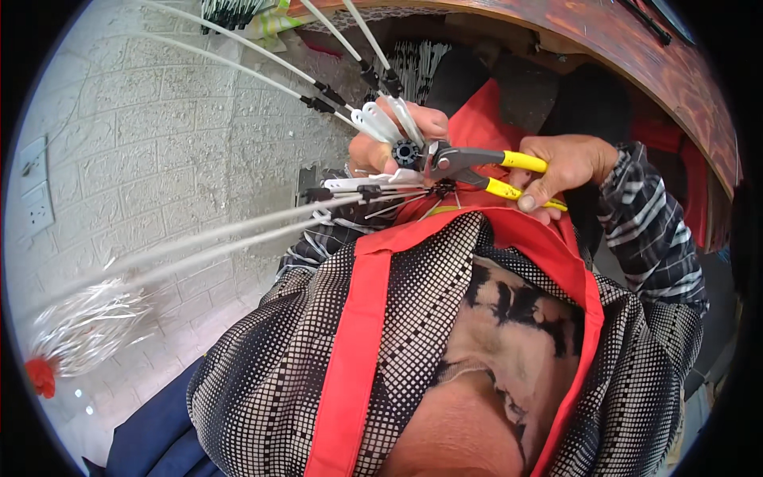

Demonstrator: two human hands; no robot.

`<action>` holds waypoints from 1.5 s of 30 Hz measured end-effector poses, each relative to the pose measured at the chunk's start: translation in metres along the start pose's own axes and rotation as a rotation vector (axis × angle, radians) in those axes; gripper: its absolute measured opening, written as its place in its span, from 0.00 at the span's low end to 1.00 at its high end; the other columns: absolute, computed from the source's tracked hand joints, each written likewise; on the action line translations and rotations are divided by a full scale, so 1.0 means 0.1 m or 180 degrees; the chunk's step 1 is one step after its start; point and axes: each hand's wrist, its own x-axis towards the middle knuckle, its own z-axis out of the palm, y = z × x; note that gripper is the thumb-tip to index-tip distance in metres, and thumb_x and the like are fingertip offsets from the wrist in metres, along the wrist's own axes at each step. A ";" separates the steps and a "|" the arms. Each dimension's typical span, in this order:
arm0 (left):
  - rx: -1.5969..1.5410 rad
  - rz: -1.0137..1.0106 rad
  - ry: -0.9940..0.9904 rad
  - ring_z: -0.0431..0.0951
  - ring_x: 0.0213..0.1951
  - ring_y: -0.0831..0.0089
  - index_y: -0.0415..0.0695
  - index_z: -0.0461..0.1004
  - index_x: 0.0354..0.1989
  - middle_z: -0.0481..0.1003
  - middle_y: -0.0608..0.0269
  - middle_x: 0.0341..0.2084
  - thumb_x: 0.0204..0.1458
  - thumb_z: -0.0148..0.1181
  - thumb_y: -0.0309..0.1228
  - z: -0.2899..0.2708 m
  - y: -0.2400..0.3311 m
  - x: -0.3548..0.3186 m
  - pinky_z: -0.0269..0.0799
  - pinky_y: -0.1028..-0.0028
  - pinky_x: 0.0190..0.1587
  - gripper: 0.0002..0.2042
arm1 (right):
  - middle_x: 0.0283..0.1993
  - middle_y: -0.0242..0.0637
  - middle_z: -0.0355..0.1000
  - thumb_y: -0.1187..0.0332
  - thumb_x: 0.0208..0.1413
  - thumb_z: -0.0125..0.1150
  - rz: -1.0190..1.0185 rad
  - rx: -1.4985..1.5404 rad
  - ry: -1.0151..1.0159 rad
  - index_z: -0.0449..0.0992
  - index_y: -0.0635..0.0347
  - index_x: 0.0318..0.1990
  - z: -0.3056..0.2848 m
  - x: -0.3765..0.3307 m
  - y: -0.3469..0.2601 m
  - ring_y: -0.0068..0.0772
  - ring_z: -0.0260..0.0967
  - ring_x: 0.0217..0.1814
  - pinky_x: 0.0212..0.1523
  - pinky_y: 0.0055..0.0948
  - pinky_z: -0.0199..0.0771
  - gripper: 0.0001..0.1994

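My left hand is closed round the middle of what looks like an umbrella frame. Its black notched hub shows between the fingers, with white plastic strips beside it. Long white ribs with black joints fan out to the upper left and lower left. My right hand grips the yellow handles of a pair of pliers. The dark jaws are right beside the hub, on its right; whether they bite on anything is too small to make out. A second dark cluster of rib ends sits just below.
A brown patterned tabletop curves along the upper right. Under it stands a bundle of white rods. A whitish brick-pattern wall with sockets is on the left. Below lies a bunch of white strands with a red end.
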 end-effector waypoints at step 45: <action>0.0532 0.0169 0.1492 0.74 0.21 0.67 0.31 0.66 0.49 0.72 0.50 0.21 0.41 0.56 0.65 0.02 -0.04 -0.15 0.71 0.76 0.20 0.43 | 0.28 0.39 0.64 0.72 0.49 0.57 0.0495 -0.5147 0.4208 0.65 0.62 0.32 0.69 -0.10 -0.27 0.38 0.65 0.31 0.33 0.33 0.67 0.07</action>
